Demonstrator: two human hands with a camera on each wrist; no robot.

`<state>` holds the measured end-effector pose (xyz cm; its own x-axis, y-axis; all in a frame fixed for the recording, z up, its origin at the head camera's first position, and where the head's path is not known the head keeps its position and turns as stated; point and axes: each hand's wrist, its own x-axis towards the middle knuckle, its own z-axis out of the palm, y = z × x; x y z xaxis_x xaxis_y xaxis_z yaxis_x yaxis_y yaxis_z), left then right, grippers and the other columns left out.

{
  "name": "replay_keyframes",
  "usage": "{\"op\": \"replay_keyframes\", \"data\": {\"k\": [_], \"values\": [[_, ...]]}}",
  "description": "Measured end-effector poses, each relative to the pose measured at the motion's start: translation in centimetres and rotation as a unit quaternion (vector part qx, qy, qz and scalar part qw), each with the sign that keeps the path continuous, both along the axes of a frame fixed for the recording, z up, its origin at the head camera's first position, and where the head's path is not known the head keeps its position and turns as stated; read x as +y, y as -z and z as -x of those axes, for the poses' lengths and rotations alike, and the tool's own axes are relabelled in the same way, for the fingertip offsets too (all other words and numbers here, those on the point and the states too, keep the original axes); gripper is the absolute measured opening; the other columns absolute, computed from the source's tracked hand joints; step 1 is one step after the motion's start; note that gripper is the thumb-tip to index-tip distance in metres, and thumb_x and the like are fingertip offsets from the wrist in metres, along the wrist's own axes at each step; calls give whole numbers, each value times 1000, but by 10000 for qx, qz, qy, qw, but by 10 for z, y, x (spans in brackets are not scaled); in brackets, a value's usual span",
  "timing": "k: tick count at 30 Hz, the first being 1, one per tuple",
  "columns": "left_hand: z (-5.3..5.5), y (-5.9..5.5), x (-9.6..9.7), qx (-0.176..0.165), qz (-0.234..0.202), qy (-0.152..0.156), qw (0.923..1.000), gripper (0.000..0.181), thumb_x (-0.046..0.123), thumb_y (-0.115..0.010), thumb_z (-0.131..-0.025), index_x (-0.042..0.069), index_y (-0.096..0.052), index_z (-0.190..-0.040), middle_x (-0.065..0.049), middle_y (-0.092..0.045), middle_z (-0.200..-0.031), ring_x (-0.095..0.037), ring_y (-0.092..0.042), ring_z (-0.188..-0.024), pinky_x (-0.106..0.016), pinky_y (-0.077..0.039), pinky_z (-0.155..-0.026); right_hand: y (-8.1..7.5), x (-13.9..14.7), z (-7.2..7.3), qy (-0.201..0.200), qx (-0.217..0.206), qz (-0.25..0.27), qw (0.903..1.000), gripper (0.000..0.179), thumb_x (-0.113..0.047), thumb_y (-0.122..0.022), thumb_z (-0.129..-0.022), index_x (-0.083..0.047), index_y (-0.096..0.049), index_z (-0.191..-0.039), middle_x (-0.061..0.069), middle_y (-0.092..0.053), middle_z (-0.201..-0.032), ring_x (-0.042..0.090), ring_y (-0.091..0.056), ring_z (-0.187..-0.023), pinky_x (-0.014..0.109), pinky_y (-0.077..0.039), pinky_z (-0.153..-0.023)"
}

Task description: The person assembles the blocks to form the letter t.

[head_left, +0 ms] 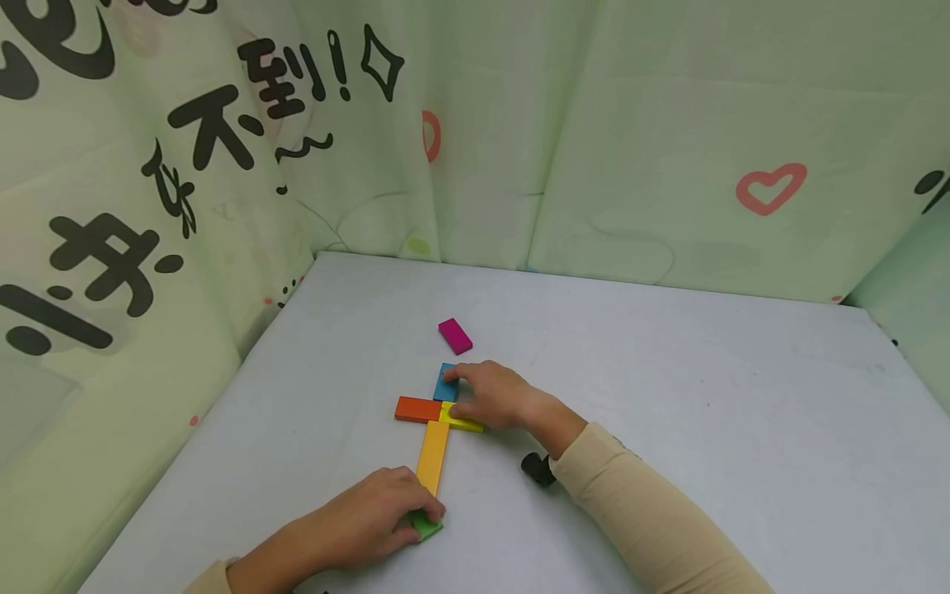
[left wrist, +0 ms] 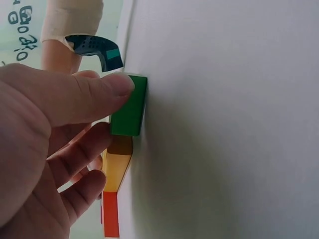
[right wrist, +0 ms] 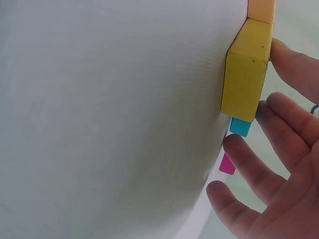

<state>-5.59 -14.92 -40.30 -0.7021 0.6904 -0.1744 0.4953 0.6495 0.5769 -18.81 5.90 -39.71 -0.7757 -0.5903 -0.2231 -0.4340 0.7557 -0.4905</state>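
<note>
My left hand [head_left: 356, 521] pinches a green block [head_left: 426, 528] between thumb and fingers at the near end of a yellow-orange block [head_left: 433, 455]. The left wrist view shows the thumb pressed on the face of the green block [left wrist: 130, 112]. My right hand [head_left: 500, 398] lies over the far end of the row: its index fingertip touches a blue block [head_left: 442, 391] and its thumb rests on a yellow block [head_left: 469, 426]. In the right wrist view its other fingers hang loose beside the yellow block [right wrist: 243, 89]. Left of the yellow one, a red-orange block [head_left: 417, 409] lies end to end with it.
A magenta block [head_left: 455, 337] lies alone beyond the blue one. Under the right wrist shows a small black object [head_left: 536, 469] by the sleeve. The white table [head_left: 705, 412] is bounded by a printed pale green curtain [head_left: 653, 148] at the back and left.
</note>
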Motion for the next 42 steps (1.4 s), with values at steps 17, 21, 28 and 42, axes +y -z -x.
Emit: {"op": "replay_keyframes", "data": {"k": [17,21,28,42], "values": [[-4,2,1,282,107,-74,9995,23,19,-78,-89,28,-71,-109,25,-61,-105,-1,-50,-98,-31,-44,-91,0,0,0,19,-37,-7,10000,47,-24,-70,-94,-15,-58,-139,9,-57,-139,27,-53,-120,43,-45,-103],[-4,1,0,216,6,-117,9997,24,19,-78,-89,28,-71,-111,25,-61,-108,-2,-49,-100,-32,-44,-92,1,0,1,21,-41,-38,10000,47,-24,-70,-94,-16,-58,-139,9,-57,-139,28,-53,-120,44,-45,-103],[2,-4,-6,174,-369,-542,9977,35,24,-79,-88,24,-69,-122,25,-60,-112,-7,-48,-108,-36,-45,-93,1,0,1,36,-30,-77,10000,48,-25,-70,-94,-16,-58,-139,9,-57,-139,28,-53,-121,44,-45,-103],[39,7,-9,1071,-226,-1460,9832,48,28,-85,-81,16,-65,-124,7,-64,-119,-23,-49,-120,-50,-43,-97,1,1,1,-52,-27,34,10000,48,-24,-70,-94,-14,-57,-140,9,-57,-139,28,-52,-123,43,-45,-103]]}}
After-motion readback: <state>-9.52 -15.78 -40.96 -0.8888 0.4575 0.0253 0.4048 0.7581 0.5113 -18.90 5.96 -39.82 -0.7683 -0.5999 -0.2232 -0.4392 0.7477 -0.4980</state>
